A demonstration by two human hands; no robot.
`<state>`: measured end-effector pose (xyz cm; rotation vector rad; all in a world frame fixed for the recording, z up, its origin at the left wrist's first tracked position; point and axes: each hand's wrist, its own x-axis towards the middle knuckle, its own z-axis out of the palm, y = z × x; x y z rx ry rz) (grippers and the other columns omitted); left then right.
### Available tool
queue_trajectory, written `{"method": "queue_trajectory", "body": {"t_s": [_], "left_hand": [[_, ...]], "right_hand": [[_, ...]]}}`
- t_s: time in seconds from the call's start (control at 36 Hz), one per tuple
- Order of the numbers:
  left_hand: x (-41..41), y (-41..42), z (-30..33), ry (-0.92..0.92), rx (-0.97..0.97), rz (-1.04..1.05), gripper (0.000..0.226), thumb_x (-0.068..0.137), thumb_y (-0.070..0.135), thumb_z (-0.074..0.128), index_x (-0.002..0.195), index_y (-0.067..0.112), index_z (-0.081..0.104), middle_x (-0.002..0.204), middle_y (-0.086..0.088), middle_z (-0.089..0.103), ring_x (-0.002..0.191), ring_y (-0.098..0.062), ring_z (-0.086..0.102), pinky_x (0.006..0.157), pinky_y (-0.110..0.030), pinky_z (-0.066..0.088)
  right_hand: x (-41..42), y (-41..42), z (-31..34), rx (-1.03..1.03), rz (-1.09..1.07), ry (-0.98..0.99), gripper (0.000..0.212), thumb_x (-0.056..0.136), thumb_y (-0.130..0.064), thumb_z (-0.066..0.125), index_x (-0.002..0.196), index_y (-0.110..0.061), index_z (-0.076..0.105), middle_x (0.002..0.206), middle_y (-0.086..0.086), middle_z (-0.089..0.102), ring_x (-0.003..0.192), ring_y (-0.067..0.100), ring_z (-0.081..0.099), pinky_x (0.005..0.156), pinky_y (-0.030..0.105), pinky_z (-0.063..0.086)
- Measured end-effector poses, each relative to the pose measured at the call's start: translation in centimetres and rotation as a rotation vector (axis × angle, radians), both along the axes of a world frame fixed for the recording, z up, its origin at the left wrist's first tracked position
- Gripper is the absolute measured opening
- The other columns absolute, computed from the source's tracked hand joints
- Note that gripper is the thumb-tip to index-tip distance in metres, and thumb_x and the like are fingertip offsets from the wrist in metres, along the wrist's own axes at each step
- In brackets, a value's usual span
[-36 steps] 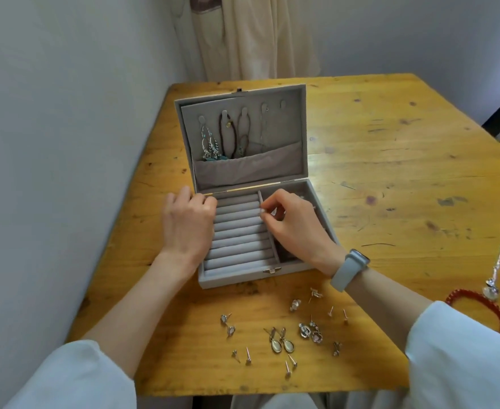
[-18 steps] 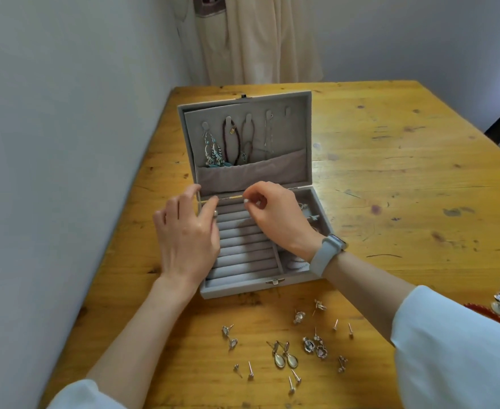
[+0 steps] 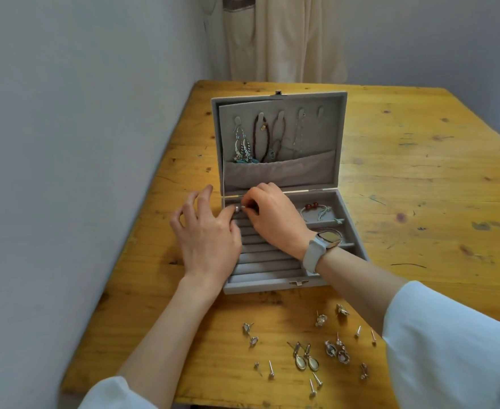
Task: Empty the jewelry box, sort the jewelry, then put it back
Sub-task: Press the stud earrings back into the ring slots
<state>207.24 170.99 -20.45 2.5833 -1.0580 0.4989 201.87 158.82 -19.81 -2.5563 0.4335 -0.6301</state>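
- Jewelry box (image 3: 275, 286) sits open on wooden table (image 3: 420, 160), lid (image 3: 278, 98) upright at far side; same spot as before, though camera view has shifted a bit.
- Right hand (image 3: 272, 216) has moved left since 0.5 s ago: now over far-left corner of ring rolls (image 3: 266, 261), thumb + forefinger pinching a small silvery piece (image 3: 238, 208) — too small to tell exactly what, prob. a ring or stud.
- Left hand (image 3: 207, 234) also further in: thumb tip meets the same small piece, other fingers spread loose & relaxed over box's left edge. Can't tell if it actually grips the piece or just touches it.
- W/ right hand shifted left, right-side compartments now show: beaded cord bracelet (image 3: 316, 209) in far one, a thin bangle in next, partly behind watch (image 3: 327, 242) on right wrist.
- Lid inside unchanged: dangly earrings/necklace (image 3: 242, 149) at left, dark bead strand (image 3: 262, 137), thin chain (image 3: 297, 134) on hooks, ends tucked into pocket.
- Loose earrings and studs (image 3: 307, 358) lie scattered on table near side of box, same layout as before.
- White sleeves at near edge, curtain (image 3: 281, 36) beyond table's far end.
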Motion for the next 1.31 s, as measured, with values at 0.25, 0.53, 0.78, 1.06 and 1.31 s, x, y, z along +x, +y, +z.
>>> {"method": "queue_trajectory", "body": {"t_s": [0.25, 0.53, 0.78, 1.06, 1.31], "left_hand": [[-0.1, 0.0, -0.1, 0.02, -0.027, -0.017, 0.024, 0.075, 0.013, 0.067, 0.098, 0.017, 0.071, 0.128, -0.017, 0.053, 0.12, -0.036, 0.044, 0.093, -0.052, 0.034], [-3.1, 1.7, 1.1, 0.044, -0.255, -0.203, 0.03, 0.082, 0.02, 0.054, 0.109, 0.015, 0.066, 0.12, -0.011, 0.055, 0.116, -0.026, 0.046, 0.095, -0.039, 0.033], [-9.8, 3.2, 1.4, 0.323, -0.13, -0.568, 0.02, 0.081, 0.029, 0.058, 0.091, 0.017, 0.071, 0.084, 0.004, 0.063, 0.078, -0.011, 0.058, 0.067, -0.032, 0.053], [-11.9, 2.6, 2.5, 0.346, 0.105, -0.622, 0.024, 0.088, 0.036, 0.059, 0.108, 0.026, 0.068, 0.094, 0.009, 0.061, 0.086, -0.01, 0.058, 0.071, -0.021, 0.043], [-12.2, 2.6, 1.5, 0.396, 0.078, -0.583, 0.018, 0.089, 0.027, 0.059, 0.105, 0.025, 0.067, 0.098, 0.009, 0.061, 0.086, -0.01, 0.059, 0.073, -0.025, 0.049]], "right_hand": [[-0.9, -0.3, 0.2, 0.003, 0.038, -0.026, 0.026, 0.087, -0.002, 0.05, 0.109, -0.005, 0.063, 0.1, 0.012, 0.066, 0.095, 0.028, 0.056, 0.081, 0.039, 0.047], [-7.9, -0.3, 3.2, 0.092, 0.087, -0.11, 0.02, 0.087, -0.004, 0.056, 0.105, -0.006, 0.063, 0.092, 0.001, 0.062, 0.08, 0.01, 0.055, 0.072, 0.014, 0.044], [-18.4, 0.2, 1.1, 0.163, 0.154, 0.208, 0.011, 0.082, -0.019, 0.061, 0.093, -0.018, 0.064, 0.08, -0.019, 0.052, 0.077, -0.002, 0.047, 0.069, 0.011, 0.038], [-19.5, 0.8, -0.3, -0.012, 0.097, 0.294, 0.024, 0.084, -0.02, 0.064, 0.107, -0.015, 0.064, 0.097, -0.001, 0.057, 0.099, 0.017, 0.047, 0.083, 0.025, 0.039], [-19.4, 0.8, 0.5, 0.166, 0.108, 0.19, 0.019, 0.085, -0.022, 0.063, 0.103, -0.015, 0.063, 0.088, -0.009, 0.055, 0.075, -0.005, 0.048, 0.068, 0.009, 0.037]]}}
